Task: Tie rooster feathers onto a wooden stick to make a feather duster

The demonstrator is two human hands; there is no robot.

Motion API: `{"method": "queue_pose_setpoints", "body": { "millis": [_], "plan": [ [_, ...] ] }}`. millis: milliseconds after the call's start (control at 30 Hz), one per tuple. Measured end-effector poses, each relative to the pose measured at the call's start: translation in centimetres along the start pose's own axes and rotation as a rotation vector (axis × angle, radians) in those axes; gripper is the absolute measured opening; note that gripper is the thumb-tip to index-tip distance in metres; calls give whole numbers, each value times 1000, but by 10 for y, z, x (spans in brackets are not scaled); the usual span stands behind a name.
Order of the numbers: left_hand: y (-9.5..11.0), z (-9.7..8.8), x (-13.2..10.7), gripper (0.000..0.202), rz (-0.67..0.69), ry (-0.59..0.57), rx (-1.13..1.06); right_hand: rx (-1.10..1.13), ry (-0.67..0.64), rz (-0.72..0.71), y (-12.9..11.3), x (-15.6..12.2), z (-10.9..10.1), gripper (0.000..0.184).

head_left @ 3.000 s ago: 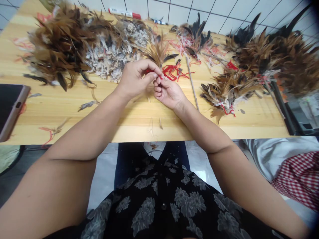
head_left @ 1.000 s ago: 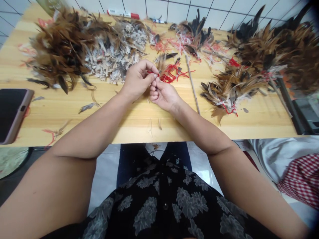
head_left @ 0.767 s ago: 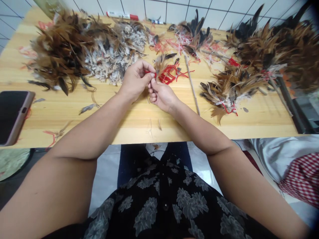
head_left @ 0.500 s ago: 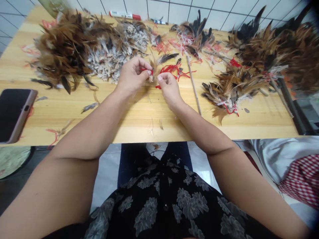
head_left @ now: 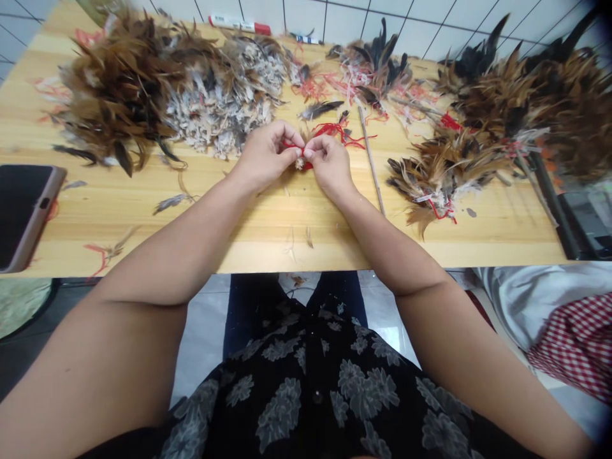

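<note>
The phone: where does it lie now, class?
In the head view, the phone lies on the table at the picture's left edge, beside a grey feather, left of the left hand.

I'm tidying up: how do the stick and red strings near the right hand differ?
The stick is straight and brownish; the red strings are bright and curled. The stick is one piece; the strings form a tangle. The stick lies right of the right hand; the strings lie mostly beyond it. Both are thin and lie on the table.
</note>
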State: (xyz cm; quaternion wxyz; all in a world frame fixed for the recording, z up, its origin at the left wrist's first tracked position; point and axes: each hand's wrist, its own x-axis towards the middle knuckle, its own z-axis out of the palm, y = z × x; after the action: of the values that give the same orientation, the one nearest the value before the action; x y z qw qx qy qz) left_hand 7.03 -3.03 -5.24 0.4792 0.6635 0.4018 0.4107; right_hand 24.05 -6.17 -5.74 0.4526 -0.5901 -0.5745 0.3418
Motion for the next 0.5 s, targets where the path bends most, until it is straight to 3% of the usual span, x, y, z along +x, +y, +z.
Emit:
{"method": "queue_pose_setpoints", "body": {
  "millis": [267,500],
  "plan": [
    [-1,0,0,33,13,-3,10,-80,-27,-37,1,2,-4,23],
    [-1,-2,1,37,28,23,9,36,-49,1,5,5,-5,17]
  ]
}}
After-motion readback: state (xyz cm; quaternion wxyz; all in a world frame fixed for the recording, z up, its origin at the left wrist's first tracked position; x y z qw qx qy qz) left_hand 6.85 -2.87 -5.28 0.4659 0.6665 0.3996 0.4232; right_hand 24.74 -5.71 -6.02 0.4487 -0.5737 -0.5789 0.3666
